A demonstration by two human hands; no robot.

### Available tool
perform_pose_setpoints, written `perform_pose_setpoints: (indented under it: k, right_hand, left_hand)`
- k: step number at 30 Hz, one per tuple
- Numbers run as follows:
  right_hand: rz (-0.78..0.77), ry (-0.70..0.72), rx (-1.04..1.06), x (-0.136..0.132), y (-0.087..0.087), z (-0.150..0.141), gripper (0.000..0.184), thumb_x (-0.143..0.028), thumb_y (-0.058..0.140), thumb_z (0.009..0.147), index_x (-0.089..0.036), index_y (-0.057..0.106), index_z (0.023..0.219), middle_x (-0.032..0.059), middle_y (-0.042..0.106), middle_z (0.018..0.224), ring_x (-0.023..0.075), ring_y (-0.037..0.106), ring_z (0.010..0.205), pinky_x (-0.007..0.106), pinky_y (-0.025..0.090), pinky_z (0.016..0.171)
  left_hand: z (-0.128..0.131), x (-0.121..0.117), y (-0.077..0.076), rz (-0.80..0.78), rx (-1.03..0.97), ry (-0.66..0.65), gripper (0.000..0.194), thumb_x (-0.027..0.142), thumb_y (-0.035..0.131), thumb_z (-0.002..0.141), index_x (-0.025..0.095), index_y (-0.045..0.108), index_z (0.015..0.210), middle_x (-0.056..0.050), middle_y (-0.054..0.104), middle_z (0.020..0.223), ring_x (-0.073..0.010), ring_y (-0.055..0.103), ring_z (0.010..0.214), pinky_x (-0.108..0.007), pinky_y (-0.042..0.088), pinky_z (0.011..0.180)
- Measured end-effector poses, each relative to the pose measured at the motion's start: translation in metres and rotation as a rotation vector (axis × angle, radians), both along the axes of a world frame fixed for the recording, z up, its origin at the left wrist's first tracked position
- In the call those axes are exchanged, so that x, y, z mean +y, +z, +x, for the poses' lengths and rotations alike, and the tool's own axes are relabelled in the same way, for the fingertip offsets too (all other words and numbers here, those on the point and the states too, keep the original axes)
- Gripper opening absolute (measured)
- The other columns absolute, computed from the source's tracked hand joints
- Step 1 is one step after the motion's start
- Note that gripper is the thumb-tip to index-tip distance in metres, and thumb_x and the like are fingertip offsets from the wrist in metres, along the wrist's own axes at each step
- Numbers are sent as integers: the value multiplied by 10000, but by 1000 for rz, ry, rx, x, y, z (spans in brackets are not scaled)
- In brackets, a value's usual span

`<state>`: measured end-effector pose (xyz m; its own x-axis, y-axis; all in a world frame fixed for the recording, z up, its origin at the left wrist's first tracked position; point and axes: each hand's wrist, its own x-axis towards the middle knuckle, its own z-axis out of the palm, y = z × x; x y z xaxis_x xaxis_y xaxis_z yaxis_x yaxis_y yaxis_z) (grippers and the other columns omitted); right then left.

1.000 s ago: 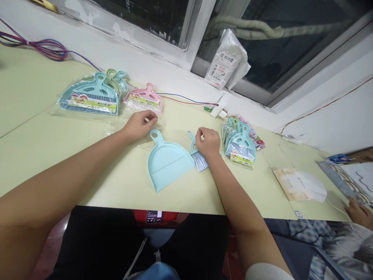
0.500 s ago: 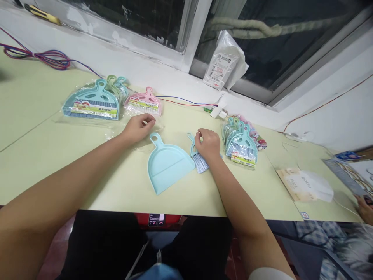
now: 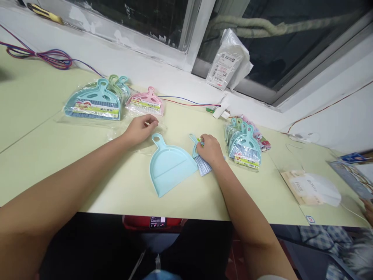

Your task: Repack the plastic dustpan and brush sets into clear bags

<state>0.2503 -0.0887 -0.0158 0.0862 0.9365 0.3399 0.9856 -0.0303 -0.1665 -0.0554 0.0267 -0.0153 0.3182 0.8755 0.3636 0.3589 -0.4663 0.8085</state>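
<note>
On the pale bench [image 3: 122, 190], the right hand [image 3: 211, 150] curls its fingers over 1 brush [image 3: 203, 166] beside the blue dustpan [image 3: 172, 167] — lifting would need a sure pinch — while the left hand [image 3: 138, 130] curls loosely, both grips unclear.

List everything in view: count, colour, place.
Dustpan: one, light blue, table centre
Brush: one, light blue, beside dustpan
Left sets: at least three, blue and green, back left
Pink set: one, back
Right sets: at least four, blue and green, right
Coil: one, red-blue, far left
Screwdriver: one, yellow-black, sill
Parcel: one, white, by window
Pack: one, white-beige, far right
Phone: one, dark, below table edge
Table: pale yellow-green
Left hand: one, behind dustpan
Right hand: one, at brush
</note>
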Motion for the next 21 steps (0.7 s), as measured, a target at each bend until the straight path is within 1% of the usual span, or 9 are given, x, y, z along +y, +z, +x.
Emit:
perform_pose_setpoints:
  k: [5,9,11,13,16,21]
  right_hand:
    - [10,-10,32,-5,3,-1,171,-240,570,862,-188,602,1022,129,666,1002,292,619,967,390,461,844]
    - [-95,-1,26,-15,13,-3,79,-284,584,866,-221,577,912,84,673,910,262,620,869,369,448,778]
    - [-151,3,16,-20,17,-4,69,-295,585,870,-228,572,872,79,679,885,257,627,852,365,443,765]
    - [-185,13,9,-22,19,-5,65,-283,594,862,-226,582,891,86,691,898,260,640,870,362,444,768]
    - [-204,16,-6,-24,20,-7,123,-253,607,844,-220,600,962,99,705,939,267,654,892,358,443,760]
    - [-199,-68,38,-23,21,-10,175,-258,624,808,-220,599,977,72,712,866,276,662,831,354,424,701]
  left_hand:
    - [-2,-4,3,-5,5,2,279,439,562,914,210,716,958,-48,758,1016,-214,677,918,-331,531,839]
    - [-4,-9,5,-2,18,4,279,440,558,918,212,715,960,-50,759,1021,-222,676,931,-337,535,838]
    - [-5,-12,7,6,26,-3,280,443,569,917,212,716,973,-51,757,1019,-219,671,910,-337,535,825]
    - [-5,-14,8,11,36,-26,284,449,576,921,213,716,991,-52,755,1028,-216,667,897,-339,536,821]
    - [-5,-18,9,-14,58,-56,315,478,570,927,211,716,1011,-56,755,1032,-212,669,856,-346,541,809]
    - [-3,-19,8,-39,72,-76,333,495,574,924,207,713,1017,-52,757,1010,-203,678,815,-336,546,791]
